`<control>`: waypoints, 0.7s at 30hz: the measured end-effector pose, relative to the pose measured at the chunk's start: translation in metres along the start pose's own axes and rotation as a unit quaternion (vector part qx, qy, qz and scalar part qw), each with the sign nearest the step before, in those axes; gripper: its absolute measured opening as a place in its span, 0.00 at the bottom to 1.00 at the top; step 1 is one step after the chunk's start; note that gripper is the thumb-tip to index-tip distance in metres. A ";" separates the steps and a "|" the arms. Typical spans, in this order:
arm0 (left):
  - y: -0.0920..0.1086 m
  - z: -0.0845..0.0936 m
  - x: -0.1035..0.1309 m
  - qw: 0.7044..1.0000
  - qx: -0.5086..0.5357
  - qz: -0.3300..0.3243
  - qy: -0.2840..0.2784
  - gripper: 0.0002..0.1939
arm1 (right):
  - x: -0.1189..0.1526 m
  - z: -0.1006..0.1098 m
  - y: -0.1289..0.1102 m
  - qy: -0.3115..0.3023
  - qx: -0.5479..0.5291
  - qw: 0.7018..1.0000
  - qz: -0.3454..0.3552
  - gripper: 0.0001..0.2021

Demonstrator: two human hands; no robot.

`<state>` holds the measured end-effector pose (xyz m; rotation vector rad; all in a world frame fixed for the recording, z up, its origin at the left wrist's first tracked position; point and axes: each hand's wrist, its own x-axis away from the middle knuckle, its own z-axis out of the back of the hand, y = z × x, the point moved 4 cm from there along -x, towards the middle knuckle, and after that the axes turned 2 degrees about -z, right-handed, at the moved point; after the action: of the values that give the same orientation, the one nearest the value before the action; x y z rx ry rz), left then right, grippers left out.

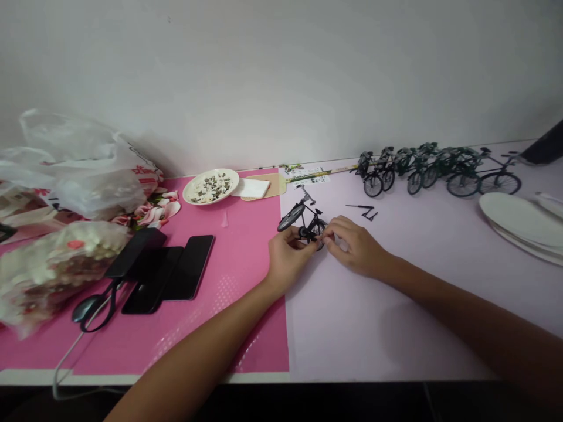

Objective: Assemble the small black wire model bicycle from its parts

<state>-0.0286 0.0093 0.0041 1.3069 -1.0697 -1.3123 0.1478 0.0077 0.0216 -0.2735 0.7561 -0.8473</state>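
A small black model bicycle (310,221) is held just above the table, tilted, its front wheel turned to the left. My left hand (288,255) is closed round its lower frame. At the rear wheel, my right hand (352,243) pinches with thumb and forefinger; whether a tiny part sits between the fingertips is too small to tell. Thin black bicycle parts (368,212) lie on the pale sheet to the right, beyond my right hand.
Several finished model bicycles (461,173) stand in a row along the wall. White plates (521,220) are at the right. A plate of small pieces (211,187) is at the back left. Phones (189,269), a black box (136,252) and plastic bags (79,170) occupy the left.
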 end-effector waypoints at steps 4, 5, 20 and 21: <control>-0.001 0.000 0.000 1.000 0.008 -0.002 -0.002 0.14 | -0.001 0.001 -0.002 -0.005 0.022 1.000 0.014 0.05; 0.000 -0.001 0.000 1.000 0.010 -0.003 -0.003 0.14 | -0.002 0.001 -0.002 -0.007 0.030 0.999 0.018 0.06; 0.001 -0.001 0.000 1.000 -0.009 -0.017 -0.005 0.13 | 0.000 0.001 0.001 0.029 -0.004 0.999 -0.028 0.11; 0.000 -0.001 0.000 1.000 -0.010 -0.019 -0.006 0.13 | 0.000 0.002 0.001 0.034 -0.002 0.999 -0.020 0.07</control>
<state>-0.0279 0.0097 0.0045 1.3122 -1.0431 -1.3577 0.1491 0.0083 0.0226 -0.2659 0.8184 -0.8965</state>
